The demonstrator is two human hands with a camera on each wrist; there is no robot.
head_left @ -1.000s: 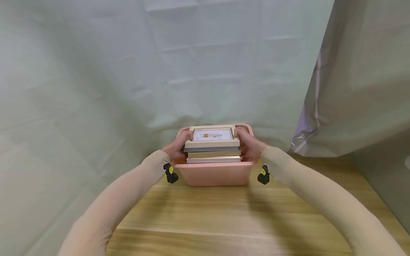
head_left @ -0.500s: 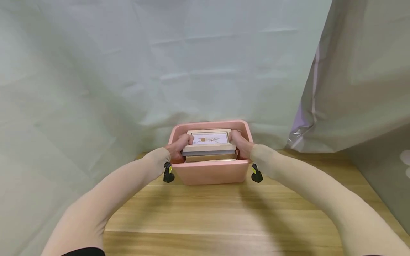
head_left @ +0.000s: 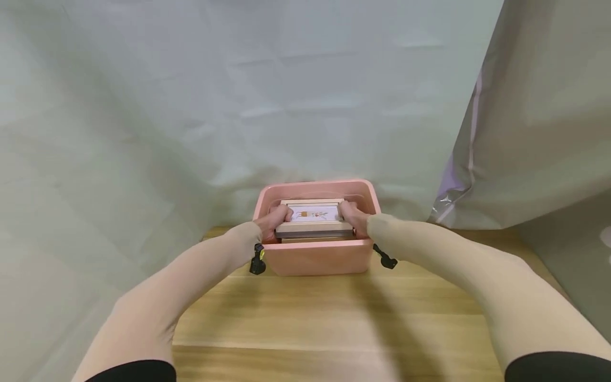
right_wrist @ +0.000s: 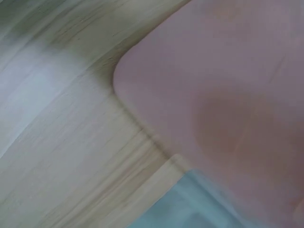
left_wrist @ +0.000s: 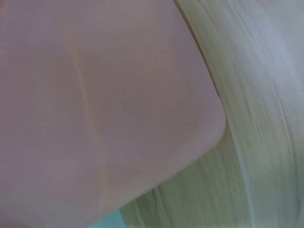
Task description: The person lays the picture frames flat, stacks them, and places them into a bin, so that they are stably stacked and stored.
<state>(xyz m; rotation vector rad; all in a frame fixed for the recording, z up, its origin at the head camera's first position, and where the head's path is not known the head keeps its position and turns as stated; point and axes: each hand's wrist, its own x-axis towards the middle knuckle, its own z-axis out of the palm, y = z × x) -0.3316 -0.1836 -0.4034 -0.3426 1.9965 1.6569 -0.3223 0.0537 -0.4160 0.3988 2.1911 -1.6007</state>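
A stack of picture frames (head_left: 315,226) sits low inside a pink plastic bin (head_left: 317,260). The top one has a pale wooden border and a white print with a small plant drawing. My left hand (head_left: 274,220) grips the stack's left side, thumb over the top frame's edge. On the opposite side my right hand (head_left: 354,216) grips it the same way. The fingers of both hands are hidden between the stack and the bin's walls. In the left wrist view the bin's outer wall (left_wrist: 142,104) fills most of the picture; the right wrist view also shows its outside (right_wrist: 190,85).
The bin stands on a wooden table (head_left: 305,313) near its back. Behind it hangs a pale grey-green sheet (head_left: 305,106), which also covers the left side. A darker grey sheet (head_left: 539,132) hangs at the right.
Both hands have lowered the stack of picture frames deeper into the bin. Its lower frames have gone out of sight behind the bin's front wall.
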